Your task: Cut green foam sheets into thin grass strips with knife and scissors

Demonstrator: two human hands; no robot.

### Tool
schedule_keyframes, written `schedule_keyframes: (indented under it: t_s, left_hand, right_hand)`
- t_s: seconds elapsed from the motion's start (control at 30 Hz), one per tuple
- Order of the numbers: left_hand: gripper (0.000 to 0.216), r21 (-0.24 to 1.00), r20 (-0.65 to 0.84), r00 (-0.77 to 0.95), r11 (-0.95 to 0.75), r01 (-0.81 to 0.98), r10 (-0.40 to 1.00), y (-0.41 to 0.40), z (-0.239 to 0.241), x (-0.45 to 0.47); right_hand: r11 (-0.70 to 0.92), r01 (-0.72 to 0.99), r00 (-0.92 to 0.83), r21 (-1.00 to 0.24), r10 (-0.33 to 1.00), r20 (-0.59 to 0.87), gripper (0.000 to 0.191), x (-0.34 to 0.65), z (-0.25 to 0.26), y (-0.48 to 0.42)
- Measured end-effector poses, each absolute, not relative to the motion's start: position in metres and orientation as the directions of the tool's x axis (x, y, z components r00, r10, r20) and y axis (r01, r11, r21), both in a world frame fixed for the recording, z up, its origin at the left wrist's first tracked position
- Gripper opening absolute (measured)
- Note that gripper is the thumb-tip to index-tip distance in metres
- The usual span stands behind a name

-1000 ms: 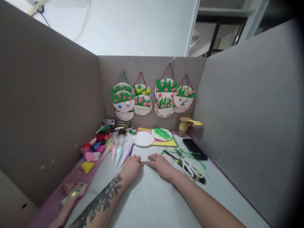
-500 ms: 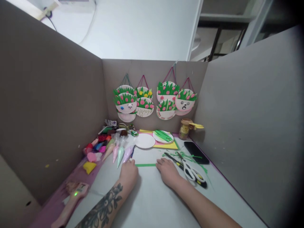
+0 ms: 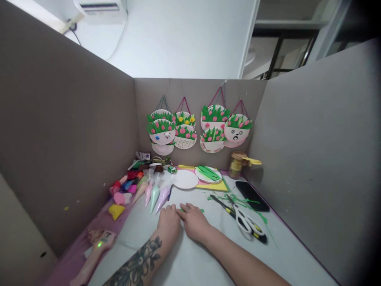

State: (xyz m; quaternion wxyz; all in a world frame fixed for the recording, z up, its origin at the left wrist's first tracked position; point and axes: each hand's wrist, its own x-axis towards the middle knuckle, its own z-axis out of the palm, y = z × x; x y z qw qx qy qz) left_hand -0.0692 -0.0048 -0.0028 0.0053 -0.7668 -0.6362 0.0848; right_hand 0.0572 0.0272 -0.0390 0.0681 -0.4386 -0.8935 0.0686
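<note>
A narrow green paper strip [image 3: 202, 210] lies across the white work surface, largely covered by my hands. My left hand [image 3: 169, 221] is closed at the strip's left end, its fingertips bent down on it. Close beside it, my right hand [image 3: 195, 223] rests with fingers stretched out over the strip. Its index finger points left and meets the left hand's fingertips. The right end of the strip sticks out past my right hand. Whether the paper is folded under the fingers cannot be seen.
White-handled scissors [image 3: 244, 220] lie on a black-and-yellow tool [image 3: 222, 204], near green scraps [image 3: 250, 201] and a black phone [image 3: 252, 196]. Behind stand a white paper plate [image 3: 185, 179], green strips on another plate [image 3: 208, 173], and piping bags [image 3: 154, 198].
My right hand has slid left along the strip, from its right end to beside my left hand. The left hand stays at the left end. The view has shifted slightly.
</note>
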Motion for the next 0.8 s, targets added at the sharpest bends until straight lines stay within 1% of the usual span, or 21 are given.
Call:
schedule_keyframes:
  t_s: [0.13,0.27,0.47,0.67,0.73,0.8]
  left_hand:
    - [0.038,-0.121,-0.145,0.177,-0.195,0.973,0.973,-0.008,0.005,-0.07]
    - [0.037,-0.123,-0.142,0.181,-0.199,0.972,0.973,-0.009,0.008,-0.069]
    - [0.037,-0.111,-0.057,0.223,-0.228,0.967,0.973,0.004,-0.006,-0.058]
    - [0.038,-0.05,0.036,0.453,-0.452,0.891,0.891,0.015,-0.015,-0.042]
    - [0.038,-0.047,0.048,0.448,-0.446,0.894,0.893,0.014,-0.015,-0.044]
    - [0.037,-0.057,0.048,0.405,-0.403,0.914,0.913,0.012,-0.016,-0.052]
  right_hand:
    - [0.486,0.868,-0.489,-0.1,0.872,-0.008,0.056,0.084,-0.036,0.024]
    - [0.368,0.929,-0.369,-0.031,0.928,-0.045,0.058,0.113,-0.036,0.024]
    - [0.396,0.917,-0.397,-0.042,0.917,-0.03,0.058,0.114,-0.035,0.024]
    - [0.428,0.899,-0.432,-0.089,0.902,-0.023,0.059,0.111,-0.034,0.022]
    - [0.448,0.888,-0.452,-0.103,0.892,-0.013,0.059,0.113,-0.035,0.022]
    - [0.45,0.887,-0.453,-0.101,0.892,-0.005,0.058,0.114,-0.037,0.023]
